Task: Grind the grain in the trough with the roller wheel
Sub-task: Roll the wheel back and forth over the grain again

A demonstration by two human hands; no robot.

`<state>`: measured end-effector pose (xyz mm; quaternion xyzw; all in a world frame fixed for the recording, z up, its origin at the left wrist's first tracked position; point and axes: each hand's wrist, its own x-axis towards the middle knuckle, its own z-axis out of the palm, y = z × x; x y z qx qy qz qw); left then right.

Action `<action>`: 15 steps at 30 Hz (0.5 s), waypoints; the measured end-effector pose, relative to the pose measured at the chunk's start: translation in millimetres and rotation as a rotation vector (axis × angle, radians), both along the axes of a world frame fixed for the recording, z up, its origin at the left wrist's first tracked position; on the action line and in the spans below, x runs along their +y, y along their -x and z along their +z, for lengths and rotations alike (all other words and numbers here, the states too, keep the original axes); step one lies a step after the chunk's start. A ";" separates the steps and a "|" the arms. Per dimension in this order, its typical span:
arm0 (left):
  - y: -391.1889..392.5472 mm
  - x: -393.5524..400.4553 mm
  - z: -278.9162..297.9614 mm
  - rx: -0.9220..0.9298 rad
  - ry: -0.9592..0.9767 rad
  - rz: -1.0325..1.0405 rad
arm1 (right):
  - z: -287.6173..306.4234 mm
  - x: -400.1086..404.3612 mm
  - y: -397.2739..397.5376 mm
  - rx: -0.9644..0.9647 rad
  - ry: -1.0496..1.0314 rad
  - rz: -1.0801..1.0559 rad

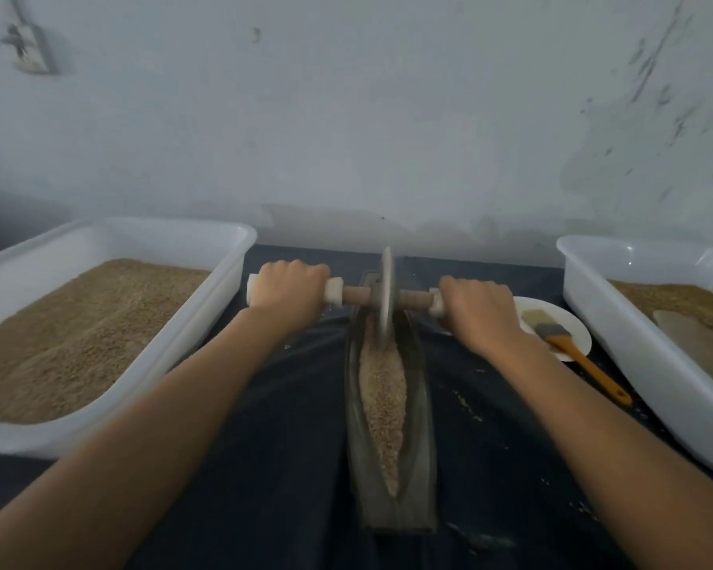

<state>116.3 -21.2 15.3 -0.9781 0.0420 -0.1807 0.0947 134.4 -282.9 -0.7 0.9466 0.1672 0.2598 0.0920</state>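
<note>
Centre frame: we hold the roller wheel (386, 298) at the far end of the trough (422, 409). Left hand (289, 288) and right hand (476, 308) each clench an axle grip on either side of the disc. Grain (381, 401) fills the groove below, toward the bottom of frame. The wheel looks heavy and rigid; we judge the axle ends the only safe hold.

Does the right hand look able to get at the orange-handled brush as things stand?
Probably yes. The brush lies uncovered on the white plate just right of the right hand, nothing between them. But that hand grips the roller wheel handle and must let go first.
</note>
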 end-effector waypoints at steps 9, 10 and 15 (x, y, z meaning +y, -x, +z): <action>173.1 6.8 -5.1 -0.150 0.040 -0.355 | 5.8 -43.1 169.6 0.015 -0.047 0.268; 179.8 7.2 -5.0 -0.151 0.024 -0.352 | 5.5 -45.1 172.7 0.044 -0.048 0.260; 124.9 0.1 -13.6 -0.021 -0.067 -0.127 | -9.5 -28.7 114.2 0.151 0.035 0.085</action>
